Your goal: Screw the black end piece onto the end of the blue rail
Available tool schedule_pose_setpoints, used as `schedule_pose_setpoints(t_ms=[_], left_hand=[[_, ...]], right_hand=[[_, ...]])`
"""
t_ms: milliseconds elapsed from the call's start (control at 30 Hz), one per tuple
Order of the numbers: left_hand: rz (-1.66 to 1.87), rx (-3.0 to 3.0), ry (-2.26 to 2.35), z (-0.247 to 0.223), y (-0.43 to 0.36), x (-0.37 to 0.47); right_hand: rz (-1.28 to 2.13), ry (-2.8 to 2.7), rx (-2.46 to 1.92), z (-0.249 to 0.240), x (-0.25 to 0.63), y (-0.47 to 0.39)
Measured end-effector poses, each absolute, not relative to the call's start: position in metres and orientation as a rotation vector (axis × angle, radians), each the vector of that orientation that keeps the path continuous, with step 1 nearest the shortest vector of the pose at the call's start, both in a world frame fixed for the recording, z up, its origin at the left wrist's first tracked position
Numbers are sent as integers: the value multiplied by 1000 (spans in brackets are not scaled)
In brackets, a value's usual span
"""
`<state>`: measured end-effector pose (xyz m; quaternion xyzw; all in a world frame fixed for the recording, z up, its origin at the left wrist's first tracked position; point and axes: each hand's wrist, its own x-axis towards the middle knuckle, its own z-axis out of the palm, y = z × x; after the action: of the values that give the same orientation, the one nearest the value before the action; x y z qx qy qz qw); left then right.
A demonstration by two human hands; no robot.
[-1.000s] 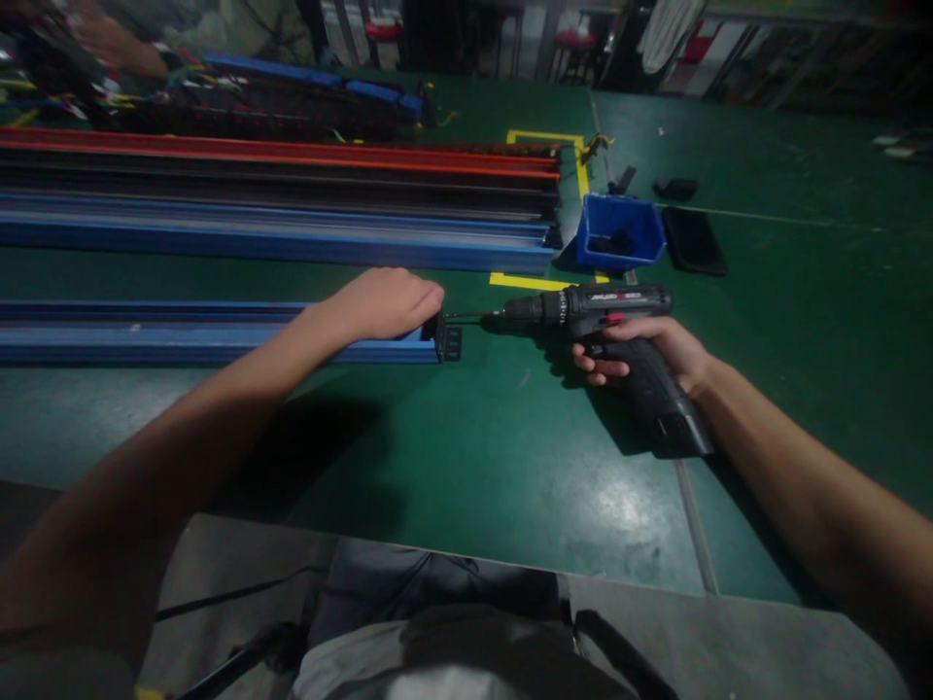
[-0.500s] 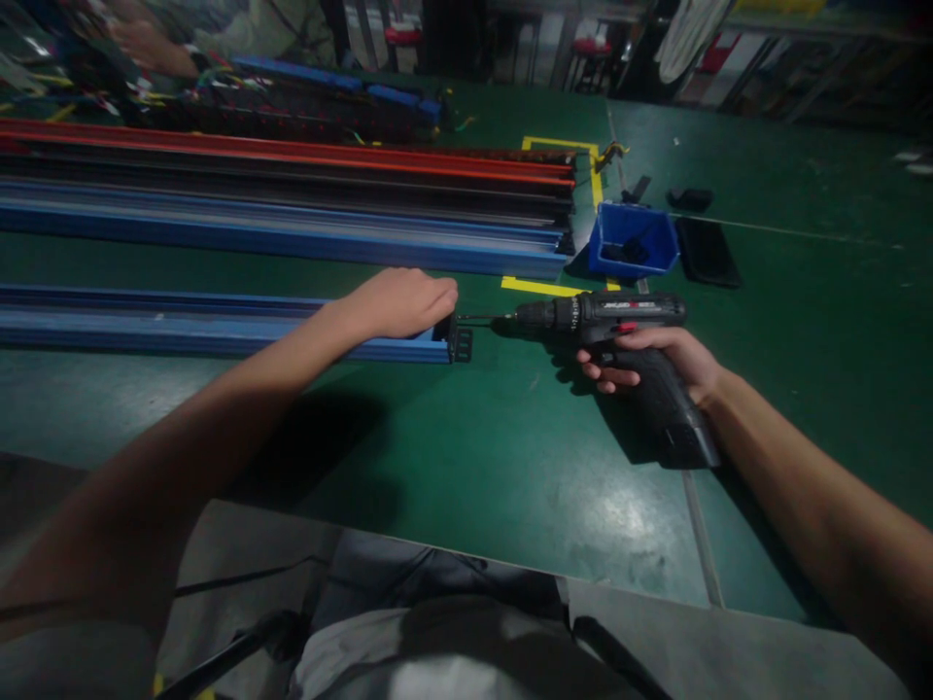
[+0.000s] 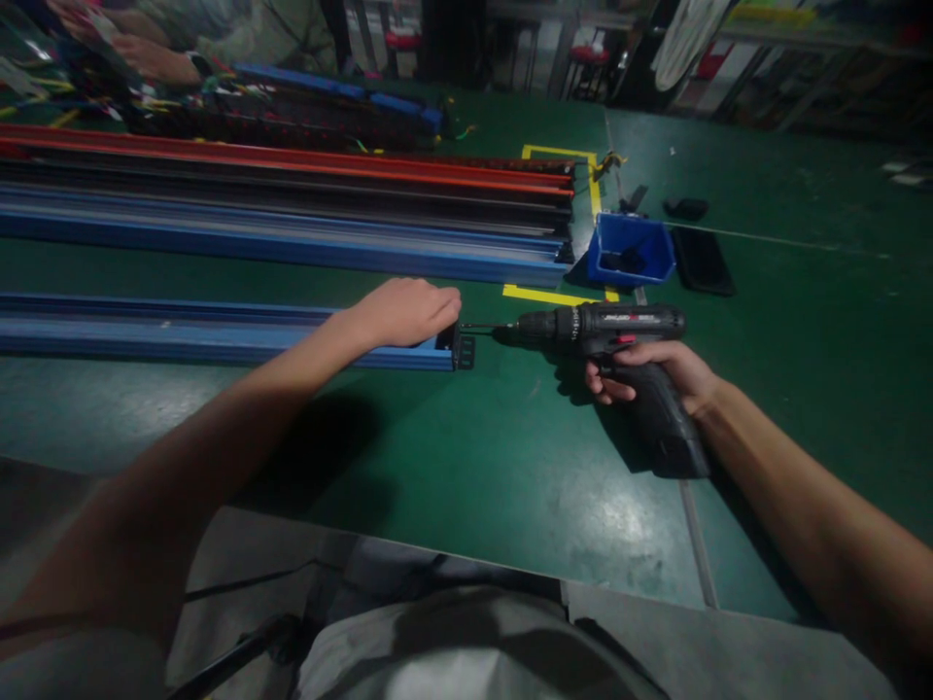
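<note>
My right hand is wrapped round the grip of a black cordless drill, a finger at its trigger. The drill lies level and its long thin bit points left, its tip at the end of a blue metal profile. A black slotted end bracket sits at that end of the profile. My left hand is closed over the profile's end and bracket, with the thumb at the corner. The fingertips are hidden beneath the hand, and the exact contact of the bit is too small to tell.
Behind lie more long profiles, blue and red. A blue bin with black parts stands at the back right, beside a flat black object. Across the table, another person's hand is near wires.
The whole view has shifted slightly, moving the scene a little lower. Both hands, the drill and the profile keep almost the same places relative to each other.
</note>
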<state>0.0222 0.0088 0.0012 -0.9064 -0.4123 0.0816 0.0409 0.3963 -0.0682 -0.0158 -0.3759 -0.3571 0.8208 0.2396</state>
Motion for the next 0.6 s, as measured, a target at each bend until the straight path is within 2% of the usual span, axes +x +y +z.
schedule_pose_setpoints(t_ms=[600], left_hand=[[136,-2819,-1344,-4,9,21]], right_hand=[[2243,-955,-1024,-15,393,-72]])
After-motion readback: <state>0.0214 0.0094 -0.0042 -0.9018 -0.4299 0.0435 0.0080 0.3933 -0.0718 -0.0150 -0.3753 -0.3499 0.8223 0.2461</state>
